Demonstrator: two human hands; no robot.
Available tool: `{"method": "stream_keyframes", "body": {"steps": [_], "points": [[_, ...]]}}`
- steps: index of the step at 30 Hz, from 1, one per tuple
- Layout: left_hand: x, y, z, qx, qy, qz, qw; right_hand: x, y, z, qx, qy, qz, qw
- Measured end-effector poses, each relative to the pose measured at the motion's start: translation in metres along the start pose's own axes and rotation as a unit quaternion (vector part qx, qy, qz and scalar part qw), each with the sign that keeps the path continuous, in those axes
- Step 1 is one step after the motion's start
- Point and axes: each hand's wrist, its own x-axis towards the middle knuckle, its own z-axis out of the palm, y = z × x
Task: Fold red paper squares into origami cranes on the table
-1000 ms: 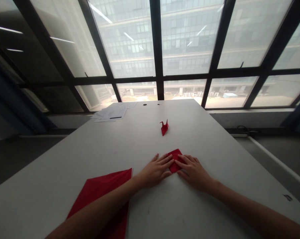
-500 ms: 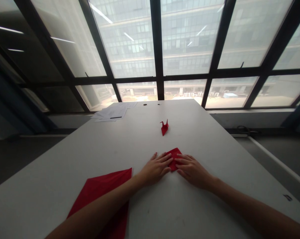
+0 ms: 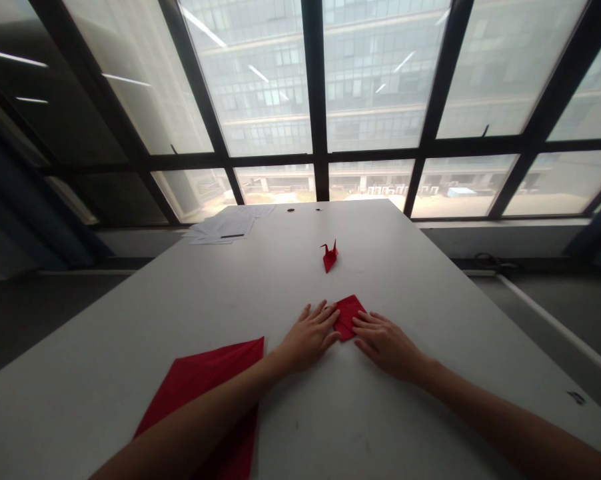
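Note:
A small folded red paper [image 3: 348, 317] lies on the white table between my hands. My left hand [image 3: 311, 337] rests with fingers spread, its fingertips on the paper's left edge. On the right edge lie the outstretched fingertips of my right hand [image 3: 388, 343]. Further back stands a red paper crane [image 3: 330, 257]. A larger red sheet [image 3: 200, 377] is spread at the lower left, partly hidden under my left forearm.
White papers [image 3: 220, 225] with a dark pen [image 3: 232, 236] on them lie at the table's far left corner. The white table [image 3: 420, 280] reaches toward large windows. A small dark mark [image 3: 576, 397] is near its right edge.
Both hands have shifted slightly apart at the fingertips, so more of the small red paper shows. My left fingers have moved a little left and up. The crane and large sheet are unmoved.

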Motion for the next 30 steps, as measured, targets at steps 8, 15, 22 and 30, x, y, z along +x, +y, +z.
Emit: {"method": "stream_keyframes", "body": {"steps": [8, 15, 22, 30], "points": [[0.003, -0.001, 0.003, 0.040, 0.050, -0.093, 0.994, 0.001, -0.006, -0.005, -0.021, -0.001, 0.014, 1.000], [-0.001, 0.001, -0.007, 0.008, -0.026, 0.028, 0.999, 0.001, -0.007, -0.005, -0.018, -0.002, 0.012, 1.000], [0.004, -0.006, 0.004, 0.042, 0.041, -0.118, 0.991, -0.001, -0.005, -0.003, -0.029, -0.004, 0.017, 0.999], [0.000, 0.001, 0.000, 0.012, 0.053, -0.003, 0.999, -0.001, -0.014, -0.009, -0.039, -0.014, 0.031, 0.999]]}}
